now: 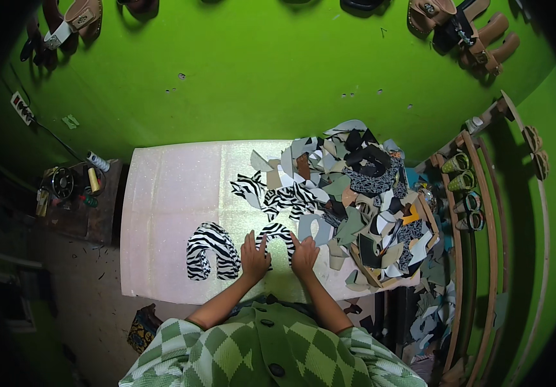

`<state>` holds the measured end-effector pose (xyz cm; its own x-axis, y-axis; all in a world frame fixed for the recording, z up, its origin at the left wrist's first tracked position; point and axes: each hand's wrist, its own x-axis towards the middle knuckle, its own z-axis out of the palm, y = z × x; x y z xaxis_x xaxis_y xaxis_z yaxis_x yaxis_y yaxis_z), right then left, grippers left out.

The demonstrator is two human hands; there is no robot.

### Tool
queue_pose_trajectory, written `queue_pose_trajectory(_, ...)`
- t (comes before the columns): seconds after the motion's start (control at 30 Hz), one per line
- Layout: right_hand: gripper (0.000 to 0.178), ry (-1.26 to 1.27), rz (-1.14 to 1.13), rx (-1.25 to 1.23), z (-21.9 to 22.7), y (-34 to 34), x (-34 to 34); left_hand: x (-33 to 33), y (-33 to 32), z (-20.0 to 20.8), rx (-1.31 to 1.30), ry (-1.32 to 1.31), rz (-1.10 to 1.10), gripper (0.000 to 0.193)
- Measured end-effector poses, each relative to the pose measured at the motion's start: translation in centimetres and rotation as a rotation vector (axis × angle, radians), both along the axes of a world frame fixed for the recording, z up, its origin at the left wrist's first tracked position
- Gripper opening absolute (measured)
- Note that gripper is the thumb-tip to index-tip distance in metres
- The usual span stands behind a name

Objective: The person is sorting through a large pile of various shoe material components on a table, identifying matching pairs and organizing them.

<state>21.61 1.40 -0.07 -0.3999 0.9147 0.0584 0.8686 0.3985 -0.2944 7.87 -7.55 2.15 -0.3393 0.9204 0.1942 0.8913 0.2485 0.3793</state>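
An arch-shaped piece of zebra-print material [279, 230] lies on the table between my hands, its curve pointing away from me. My left hand [255, 259] rests along its left leg with fingers stretched forward and apart. On the right leg lies my right hand [303, 257], fingers extended and spread too. The lower ends of the arch are partly hidden by the hands. Left of my left hand sits a thick stack of similar zebra-print arches [213, 250]. Just beyond the arch are irregular zebra-print offcuts [291, 200]. A grey cut-out piece with an opening [305, 226] lies near my right fingertips.
A large heap of mixed scraps [355, 184] covers the table's right side, around a wooden-edged tray [431, 226]. The pale sheet-covered table [168, 193] meets a green wall. At left stands a small dark table [100, 216] with thread spools; at right, a wooden rack [462, 258] holds sandals.
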Motion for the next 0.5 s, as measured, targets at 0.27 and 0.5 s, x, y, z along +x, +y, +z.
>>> queue_pose_trajectory(0.27, 0.043, -0.021, -0.022, -0.095, 1.2, 0.0, -0.3, 0.2, 0.2, -0.9, 0.009, -0.007, -0.033, 0.055)
queue_pose_trajectory(0.5, 0.034, 0.041, -0.018, -0.111, 1.2, 0.2, -0.8, -0.6, 0.1, -0.6, -0.014, -0.05, 0.126, 0.05)
